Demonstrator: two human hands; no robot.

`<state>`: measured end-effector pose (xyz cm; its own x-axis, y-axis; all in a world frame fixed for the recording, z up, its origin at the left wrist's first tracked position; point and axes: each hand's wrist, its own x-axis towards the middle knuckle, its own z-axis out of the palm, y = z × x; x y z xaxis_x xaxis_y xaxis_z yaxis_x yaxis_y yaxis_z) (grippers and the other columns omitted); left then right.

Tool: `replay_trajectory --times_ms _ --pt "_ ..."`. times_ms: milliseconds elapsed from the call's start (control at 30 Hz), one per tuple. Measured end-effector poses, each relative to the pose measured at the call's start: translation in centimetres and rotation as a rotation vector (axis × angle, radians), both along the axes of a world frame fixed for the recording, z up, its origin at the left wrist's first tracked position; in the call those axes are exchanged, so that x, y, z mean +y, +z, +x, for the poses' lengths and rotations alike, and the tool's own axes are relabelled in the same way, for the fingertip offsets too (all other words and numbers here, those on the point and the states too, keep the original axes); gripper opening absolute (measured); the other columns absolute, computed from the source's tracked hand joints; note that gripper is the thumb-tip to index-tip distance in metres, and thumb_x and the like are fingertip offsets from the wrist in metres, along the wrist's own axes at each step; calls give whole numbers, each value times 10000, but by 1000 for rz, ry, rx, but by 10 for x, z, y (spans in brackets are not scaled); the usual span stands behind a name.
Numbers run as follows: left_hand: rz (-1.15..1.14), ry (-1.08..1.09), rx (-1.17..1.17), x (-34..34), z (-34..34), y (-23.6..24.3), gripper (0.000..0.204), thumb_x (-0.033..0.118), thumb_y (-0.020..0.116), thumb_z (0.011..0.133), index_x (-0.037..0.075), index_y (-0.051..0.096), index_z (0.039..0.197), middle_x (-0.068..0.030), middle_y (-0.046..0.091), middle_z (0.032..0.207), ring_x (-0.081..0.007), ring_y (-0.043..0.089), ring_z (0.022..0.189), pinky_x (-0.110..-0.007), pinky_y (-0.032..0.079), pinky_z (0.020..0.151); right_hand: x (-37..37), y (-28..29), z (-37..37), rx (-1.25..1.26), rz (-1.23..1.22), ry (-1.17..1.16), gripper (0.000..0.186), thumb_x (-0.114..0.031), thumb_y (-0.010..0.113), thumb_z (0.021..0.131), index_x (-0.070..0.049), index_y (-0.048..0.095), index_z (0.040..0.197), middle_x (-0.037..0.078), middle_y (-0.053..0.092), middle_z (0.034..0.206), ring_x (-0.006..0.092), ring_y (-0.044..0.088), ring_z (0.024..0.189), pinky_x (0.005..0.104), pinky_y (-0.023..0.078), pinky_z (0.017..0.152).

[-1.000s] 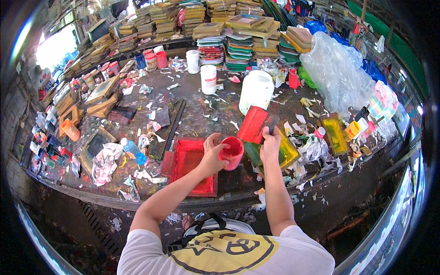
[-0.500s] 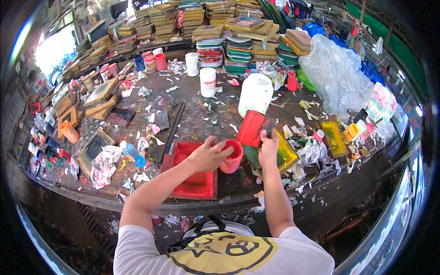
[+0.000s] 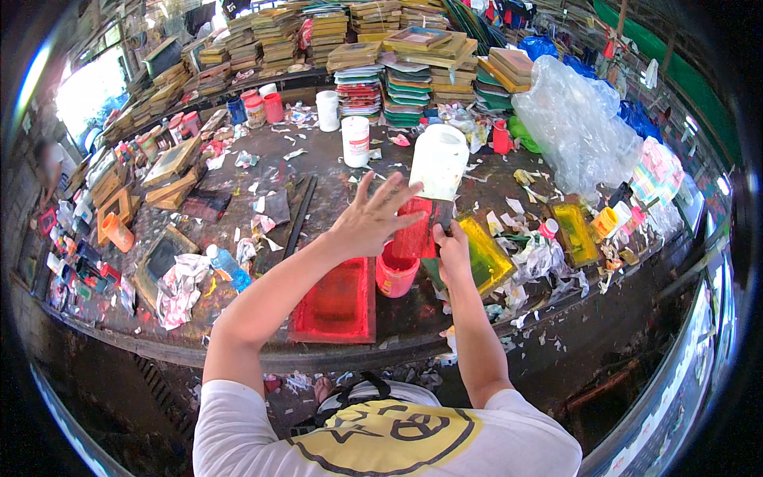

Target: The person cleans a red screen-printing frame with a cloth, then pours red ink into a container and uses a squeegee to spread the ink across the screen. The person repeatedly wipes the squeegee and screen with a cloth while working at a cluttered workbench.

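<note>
My right hand (image 3: 455, 256) grips a flat, red-smeared squeegee (image 3: 415, 235) by its dark edge. The squeegee is held upright above a red ink tub (image 3: 396, 280), whose mouth it partly covers. Beside the squeegee, my left hand (image 3: 369, 213) has its fingers spread; whether a fingertip touches it I cannot tell. To the left of the tub lies a screen frame (image 3: 338, 306) coated in red ink. On the right, behind my right hand, is a yellow-inked frame (image 3: 486, 258).
Beyond the squeegee stands a large white bucket (image 3: 439, 161), with a white tub (image 3: 355, 141) to its left. A blue bottle (image 3: 229, 268) and crumpled paper (image 3: 181, 288) lie at left. Another yellow frame (image 3: 576, 234) is at right, and stacked wooden frames (image 3: 429, 48) line the back.
My left hand has left the tub, rising and spreading its fingers near the squeegee. The squeegee has moved slightly left and down, turning more upright over the tub.
</note>
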<state>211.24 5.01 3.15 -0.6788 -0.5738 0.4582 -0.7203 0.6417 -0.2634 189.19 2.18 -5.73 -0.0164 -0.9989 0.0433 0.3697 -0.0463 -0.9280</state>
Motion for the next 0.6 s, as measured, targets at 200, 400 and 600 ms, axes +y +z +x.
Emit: replay_trajectory --times_ms 200,400,600 --pt "98 -41 -297 25 -4 -27 746 293 801 739 399 598 1449 26 126 1748 -329 70 1609 -704 158 1241 -1 5 -3 -111 15 -109 199 -74 594 1035 17 613 1211 72 679 1115 166 620 964 340 476 897" --pt "303 48 -44 45 6 -62 657 256 803 756 232 658 1397 -72 213 1707 -353 166 1575 -684 127 1239 -13 -6 -18 -139 1 -208 238 -122 603 1052 15 590 1246 71 673 1165 176 625 1016 361 491 930" --pt "158 -29 139 37 20 -115 387 202 787 787 138 754 1167 -127 325 1643 -364 310 1496 -654 207 1203 -9 -3 -19 -436 173 -164 267 -171 574 1076 -8 581 1288 91 677 1243 235 665 1113 439 525 970"
